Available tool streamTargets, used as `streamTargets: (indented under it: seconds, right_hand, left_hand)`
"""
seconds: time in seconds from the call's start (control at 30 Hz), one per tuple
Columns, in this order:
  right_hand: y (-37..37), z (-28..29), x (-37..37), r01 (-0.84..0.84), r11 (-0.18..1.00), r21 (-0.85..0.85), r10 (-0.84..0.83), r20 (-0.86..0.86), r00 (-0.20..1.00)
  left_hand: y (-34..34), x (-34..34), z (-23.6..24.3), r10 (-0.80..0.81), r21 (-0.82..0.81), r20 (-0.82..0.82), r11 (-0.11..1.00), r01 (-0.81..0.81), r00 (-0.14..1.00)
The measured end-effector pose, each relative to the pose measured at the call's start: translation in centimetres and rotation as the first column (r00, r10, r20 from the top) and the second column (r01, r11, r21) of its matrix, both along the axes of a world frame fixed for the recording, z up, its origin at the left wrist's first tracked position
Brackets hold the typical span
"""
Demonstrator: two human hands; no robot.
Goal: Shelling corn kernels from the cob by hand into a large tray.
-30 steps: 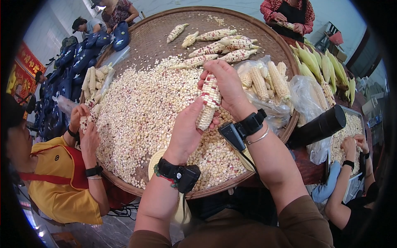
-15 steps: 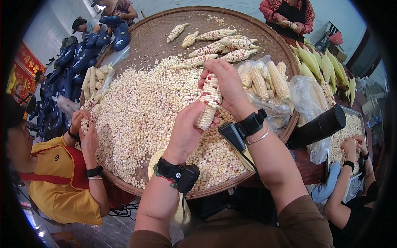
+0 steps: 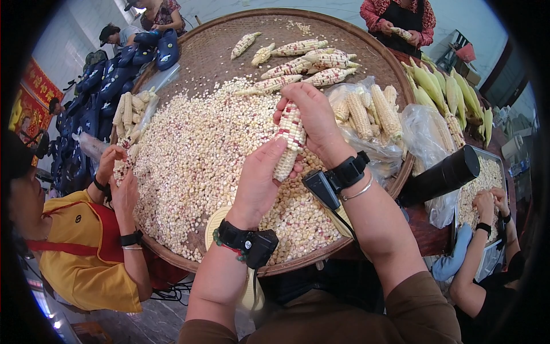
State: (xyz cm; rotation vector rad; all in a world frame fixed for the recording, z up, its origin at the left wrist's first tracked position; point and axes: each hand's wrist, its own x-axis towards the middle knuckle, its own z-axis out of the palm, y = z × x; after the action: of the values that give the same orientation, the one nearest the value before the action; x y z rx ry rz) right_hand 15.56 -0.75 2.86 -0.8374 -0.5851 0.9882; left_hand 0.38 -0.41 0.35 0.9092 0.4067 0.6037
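In the middle, both my hands grip a white corn cob speckled with dark red kernels (image 3: 291, 133), held upright at a slant. My right hand (image 3: 315, 117) is closed round its upper part from the right; my left hand (image 3: 260, 175) holds the lower part, thumb laid on its front. Beneath them a thick layer of loose kernels (image 3: 195, 172) covers much of a big round woven tray (image 3: 217, 40). Several red-speckled cobs (image 3: 298, 69) lie at the tray's back. Bagged pale cobs (image 3: 362, 113) sit to the right, more pale cobs (image 3: 127, 114) at the left rim.
A co-worker in yellow (image 3: 86, 252) handles a cob at left; another person (image 3: 401, 20) holds one behind. At right are husked green ears (image 3: 447, 97), a black cylinder (image 3: 441, 175) and a metal pan of kernels (image 3: 481, 172) with co-worker's hands (image 3: 484, 203). Blue clogs (image 3: 103, 86) are piled at left.
My left thumb has shifted slightly up and right along the cob; both hands still hold it in about the same place. The left co-worker's hands and cob have moved slightly.
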Motion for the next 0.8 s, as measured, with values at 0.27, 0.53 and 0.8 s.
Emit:
streamTargets:
  seconds: [0.27,0.53,0.8]
  right_hand:
    - [0.07,-0.04,0.01,0.01,1.0,-0.009,-0.01,0.01,1.0]
    - [0.04,0.04,-0.35,0.012,1.0,-0.015,-0.011,0.033,0.999]
    - [0.04,-0.08,-0.19,0.01,1.0,0.008,-0.01,0.036,0.999]
  left_hand:
    - [-0.05,-0.11,0.23,-0.015,0.031,0.015,0.999,0.014,1.0]
    - [0.06,-0.09,0.01,0.025,0.033,-0.022,0.999,-0.025,0.999]
    - [0.03,-0.06,0.13,0.019,0.062,-0.011,0.998,-0.018,1.0]
